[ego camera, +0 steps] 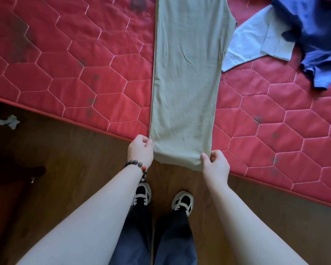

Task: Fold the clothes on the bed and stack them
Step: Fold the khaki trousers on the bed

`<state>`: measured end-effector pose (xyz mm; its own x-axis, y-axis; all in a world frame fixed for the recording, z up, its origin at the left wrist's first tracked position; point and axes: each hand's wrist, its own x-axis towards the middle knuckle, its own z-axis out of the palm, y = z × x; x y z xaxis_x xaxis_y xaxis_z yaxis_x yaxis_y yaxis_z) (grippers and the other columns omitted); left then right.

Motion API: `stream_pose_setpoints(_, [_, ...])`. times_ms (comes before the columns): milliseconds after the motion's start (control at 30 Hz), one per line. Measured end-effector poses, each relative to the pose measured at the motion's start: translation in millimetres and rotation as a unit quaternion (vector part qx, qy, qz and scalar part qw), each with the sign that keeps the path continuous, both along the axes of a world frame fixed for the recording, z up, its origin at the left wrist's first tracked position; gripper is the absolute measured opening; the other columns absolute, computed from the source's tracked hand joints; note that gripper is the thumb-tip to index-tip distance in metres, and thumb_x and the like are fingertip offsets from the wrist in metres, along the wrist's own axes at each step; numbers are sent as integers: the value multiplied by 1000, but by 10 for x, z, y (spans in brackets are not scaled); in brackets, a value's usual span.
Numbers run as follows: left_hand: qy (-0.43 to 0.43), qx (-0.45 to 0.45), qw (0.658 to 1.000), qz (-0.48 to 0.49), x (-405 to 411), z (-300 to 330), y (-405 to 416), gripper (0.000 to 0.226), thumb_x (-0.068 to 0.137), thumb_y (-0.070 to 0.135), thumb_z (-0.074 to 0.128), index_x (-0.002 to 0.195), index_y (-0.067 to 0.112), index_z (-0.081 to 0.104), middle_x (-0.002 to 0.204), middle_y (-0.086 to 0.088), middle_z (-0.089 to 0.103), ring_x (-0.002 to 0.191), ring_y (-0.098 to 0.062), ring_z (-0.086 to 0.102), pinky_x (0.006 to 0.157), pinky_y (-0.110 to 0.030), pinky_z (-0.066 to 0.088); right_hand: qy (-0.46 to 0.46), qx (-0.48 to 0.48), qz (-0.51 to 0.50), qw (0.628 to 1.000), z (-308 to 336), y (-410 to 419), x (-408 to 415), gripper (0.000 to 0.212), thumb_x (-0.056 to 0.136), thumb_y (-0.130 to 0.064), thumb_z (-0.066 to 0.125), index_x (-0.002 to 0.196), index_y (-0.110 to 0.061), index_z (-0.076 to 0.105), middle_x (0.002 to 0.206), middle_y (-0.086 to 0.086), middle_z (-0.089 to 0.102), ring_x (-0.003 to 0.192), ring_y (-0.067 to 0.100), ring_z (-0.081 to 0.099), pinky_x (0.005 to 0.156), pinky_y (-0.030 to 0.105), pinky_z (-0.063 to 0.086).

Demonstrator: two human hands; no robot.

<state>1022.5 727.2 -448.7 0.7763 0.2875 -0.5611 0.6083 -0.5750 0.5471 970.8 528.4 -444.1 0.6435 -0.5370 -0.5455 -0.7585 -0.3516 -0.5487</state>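
Your left hand [140, 150] pinches the near left corner of the green garment [187, 77], and your right hand [215, 163] pinches the near right corner, thumb on top. Both hands are closed on the cloth.

The garment is already folded into a long narrow strip. It lies on the red quilted bed [65, 64], and its near end hangs just past the bed's edge, over the wooden floor [75, 159] where you stand. Its long axis runs straight away from you, from your hands to the far end at the top of the view, where it passes out of sight. So the whole length lies ahead of both hands, and each hand is about equally near its own corner. Judging from this, the coming fold would carry the near end forward along that axis towards the far end; keeping the two corners level should keep the strip square.

To the right of the strip, a light blue garment [256, 43] touches or slips under its right edge, and a dark blue garment [317, 39] lies heaped partly over that, both unfolded. No stack shows yet.

No brand, label or writing can be read anywhere.
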Motion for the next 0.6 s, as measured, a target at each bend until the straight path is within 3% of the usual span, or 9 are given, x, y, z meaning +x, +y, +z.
stream_pose_setpoints(133, [-24, 33, 998, -45, 124, 7, 35, 3, 92, 24, 55, 93, 23, 58, 77, 13, 60, 76, -12, 58, 58, -21, 39, 11, -9, 13, 1000, 27, -13, 144, 17, 91, -33, 62, 98, -18, 59, 83, -10, 58, 79, 12, 53, 58, 18, 33])
stream_pose_setpoints(200, [-51, 27, 997, -51, 315, 28, 22, 13, 91, 25, 57, 101, 21, 63, 75, 17, 58, 72, -5, 57, 58, -19, 39, -8, -19, 20, 1000, 36, -62, 329, 27, 90, -36, 63, 109, -15, 62, 92, -7, 62, 86, 13, 55, 68, 21, 38])
stream_pose_setpoints(300, [-60, 10, 998, -26, 728, 41, -64, 23, 91, 23, 57, 109, 13, 68, 85, 7, 62, 83, -12, 58, 75, -19, 41, -36, -23, 32, 999, 31, -151, 740, 34, 92, -33, 61, 118, -11, 62, 107, 1, 66, 101, 20, 59, 85, 31, 43])
stream_pose_setpoints(433, [-62, 20, 998, -5, 1205, -4, -209, 19, 88, 30, 60, 76, 16, 60, 68, 2, 55, 67, -19, 54, 62, -27, 48, -53, -4, 15, 998, -38, -241, 1328, 26, 92, -30, 59, 111, -12, 64, 95, -4, 61, 95, 20, 60, 83, 32, 45])
stream_pose_setpoints(600, [-59, 77, 995, 33, 1332, -103, -183, 17, 91, 26, 63, 93, 10, 66, 94, -5, 68, 92, -21, 60, 71, -21, 35, -11, -20, 7, 1000, -189, -367, 1602, 13, 91, -23, 59, 91, -12, 65, 87, 0, 64, 86, 23, 60, 79, 33, 48])
